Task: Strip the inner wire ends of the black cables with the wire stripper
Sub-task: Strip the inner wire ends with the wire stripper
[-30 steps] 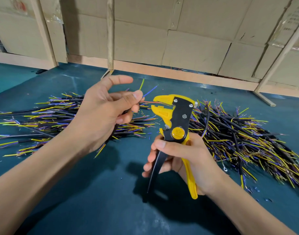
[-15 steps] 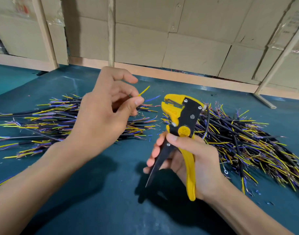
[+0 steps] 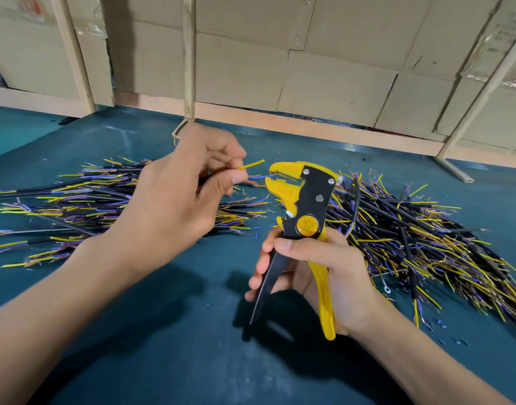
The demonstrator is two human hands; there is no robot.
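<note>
Blue wire tip meets stripper mouth
Left hand (image 3: 174,206) pinches thin yellow wire (image 3: 252,164) and blue wire (image 3: 258,176); right hand (image 3: 324,276) grips the yellow-and-black hinged plastic wire stripper (image 3: 302,206) above the teal felt table (image 3: 163,346), between spiky black cable heaps (image 3: 411,229).

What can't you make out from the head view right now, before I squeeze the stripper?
- Black cable held by the left hand: hidden behind the fingers; only the yellow wire and blue wire stick out.
- Blue wire tip: too small to tell if it sits in the stripper mouth.
- Which pile is stripped: the copper ends are too fine.
- Right pile: cut off by the frame edge.
- Right hand palm: hidden behind the handles.
</note>
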